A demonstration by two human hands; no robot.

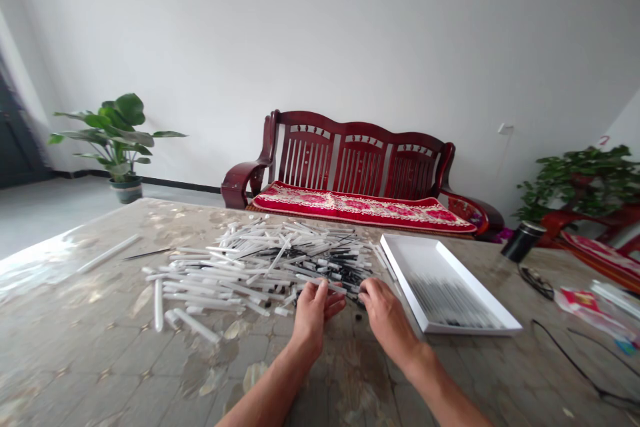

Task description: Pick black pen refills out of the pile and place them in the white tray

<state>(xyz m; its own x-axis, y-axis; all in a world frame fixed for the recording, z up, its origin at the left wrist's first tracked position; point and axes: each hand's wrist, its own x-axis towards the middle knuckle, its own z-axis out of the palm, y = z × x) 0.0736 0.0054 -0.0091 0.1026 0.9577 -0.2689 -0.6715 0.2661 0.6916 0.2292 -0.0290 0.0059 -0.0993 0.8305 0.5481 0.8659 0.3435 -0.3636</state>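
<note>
My left hand (314,310) is closed round a white pen barrel (327,285), pinched between thumb and fingers at the near edge of a heap. My right hand (384,307) is just to the right, its fingers curled together in a pinch. Whatever it holds, if anything, is too small to make out. In front of both hands spreads a large pile of white plastic pen barrels (215,280). Dark refills or black pen parts (345,263) lie at the pile's right side. A small black piece (359,317) rests on the table between the hands.
A shallow white box (407,267) with rows of pens (450,300) stands to the right. Further right are a black cylinder (523,241), a cable (575,360) and plastic packets (583,310). One barrel (109,253) lies apart at left. A wooden bench (360,160) stands behind the table.
</note>
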